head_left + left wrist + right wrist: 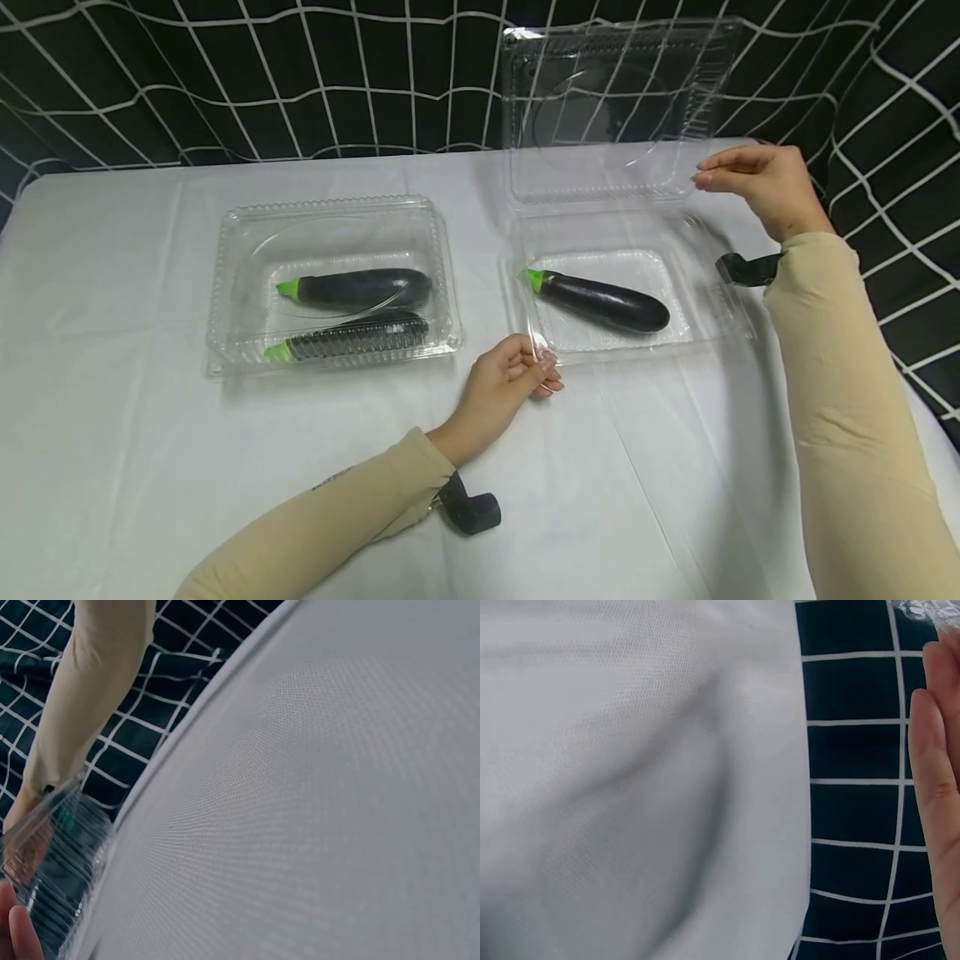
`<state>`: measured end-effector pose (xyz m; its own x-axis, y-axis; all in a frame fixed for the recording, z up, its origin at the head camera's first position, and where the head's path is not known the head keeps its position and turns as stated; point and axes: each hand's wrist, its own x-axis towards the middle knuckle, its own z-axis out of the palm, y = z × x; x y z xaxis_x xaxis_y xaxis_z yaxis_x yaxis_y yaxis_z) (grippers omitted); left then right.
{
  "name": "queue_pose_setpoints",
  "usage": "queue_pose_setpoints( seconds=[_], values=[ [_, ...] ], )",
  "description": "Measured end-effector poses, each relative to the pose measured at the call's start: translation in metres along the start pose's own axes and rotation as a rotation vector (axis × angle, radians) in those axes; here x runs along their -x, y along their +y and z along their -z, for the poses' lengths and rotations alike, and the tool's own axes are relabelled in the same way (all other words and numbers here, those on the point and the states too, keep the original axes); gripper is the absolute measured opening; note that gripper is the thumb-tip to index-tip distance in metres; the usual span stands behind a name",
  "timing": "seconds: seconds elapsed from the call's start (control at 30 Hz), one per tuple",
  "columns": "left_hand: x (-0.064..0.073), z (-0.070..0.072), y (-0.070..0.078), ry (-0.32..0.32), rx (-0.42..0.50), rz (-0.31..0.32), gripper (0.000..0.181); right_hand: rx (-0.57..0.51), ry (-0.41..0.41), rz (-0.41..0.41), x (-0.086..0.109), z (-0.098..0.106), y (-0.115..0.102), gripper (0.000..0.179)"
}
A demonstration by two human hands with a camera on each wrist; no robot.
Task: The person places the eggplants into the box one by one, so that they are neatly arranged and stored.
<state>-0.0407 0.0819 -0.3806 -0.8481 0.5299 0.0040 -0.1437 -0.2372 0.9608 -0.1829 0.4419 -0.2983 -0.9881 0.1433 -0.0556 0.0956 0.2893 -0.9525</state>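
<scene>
A clear plastic clamshell container (716,337) lies at the right in the head view, its lid (600,179) raised at the back. One dark eggplant (603,302) with a green stem end rests inside its base. My right hand (772,187) pinches the lid's right edge between thumb and fingers; a bit of clear plastic (926,609) shows at those fingertips in the right wrist view. My left hand (506,383) pinches the base's front left corner. In the left wrist view, the left fingers (24,937) show beside the clear plastic (71,847).
Left of it stands a second clear container (330,229), lid down, with an upper eggplant (367,289) and a lower eggplant (360,337) inside. Both containers are on a white-covered table (112,433). Dark cloth with a white grid (262,83) hangs behind and to the right.
</scene>
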Motion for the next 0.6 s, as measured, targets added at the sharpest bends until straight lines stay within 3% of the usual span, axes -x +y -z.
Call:
queue_pose_setpoints(
  seconds=[0.27,0.6],
  values=[
    [-0.001,0.0,-0.001,-0.001,0.044,0.024,0.011,-0.145,-0.032,0.038,0.008,0.003,0.001,0.014],
    [-0.002,0.0,-0.002,0.012,0.031,0.021,0.008,-0.39,-0.172,0.088,0.015,0.003,0.008,0.014]
  ],
)
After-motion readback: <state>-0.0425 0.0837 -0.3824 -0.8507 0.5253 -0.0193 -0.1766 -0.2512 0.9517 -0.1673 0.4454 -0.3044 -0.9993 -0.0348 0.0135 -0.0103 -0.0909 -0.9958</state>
